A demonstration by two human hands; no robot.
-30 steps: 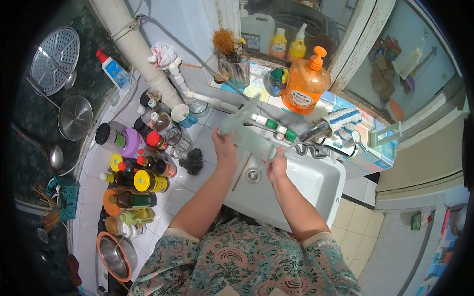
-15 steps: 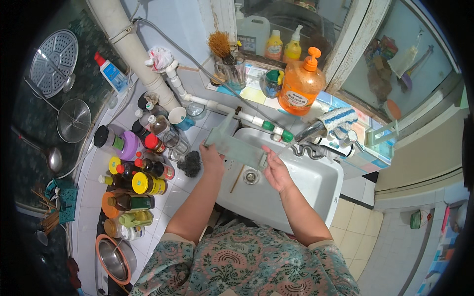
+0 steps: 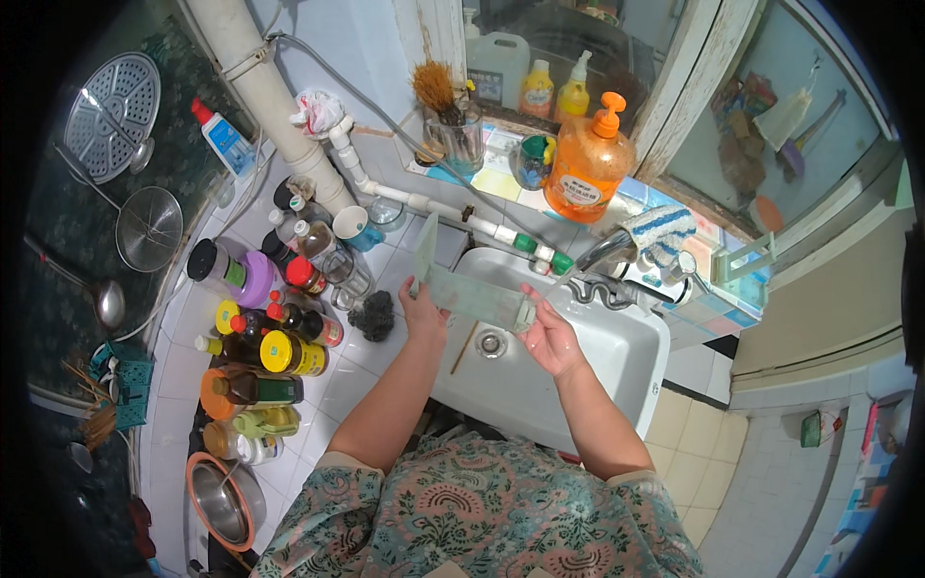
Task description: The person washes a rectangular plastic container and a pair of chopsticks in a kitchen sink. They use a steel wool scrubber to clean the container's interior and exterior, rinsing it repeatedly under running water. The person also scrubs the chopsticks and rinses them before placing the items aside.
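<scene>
Over the white sink (image 3: 607, 371), I hold a pale green, translucent plastic piece (image 3: 474, 298), long and flat with an upright panel at its left end. My left hand (image 3: 422, 314) grips the left end by its near corner. My right hand (image 3: 549, 337) is closed around the right end, thumb on top and palm turned up. Beneath it, a thin brown stick (image 3: 464, 349) lies in the basin beside the metal drain (image 3: 490, 344). Water seems to run from the faucet (image 3: 599, 254) near the right end; where it lands is hard to make out.
Left of the sink stand several sauce bottles and jars (image 3: 289, 354), with a dark scouring pad (image 3: 373, 316) at the near edge. An orange pump bottle (image 3: 585, 178) and a glass with a brush (image 3: 453, 135) stand on the window ledge. A striped cloth (image 3: 662, 231) hangs by the faucet.
The plastic piece has turned in my hands, so its upright left panel now shows narrower. My left hand has shifted slightly right and down, and my right hand has moved slightly right.
</scene>
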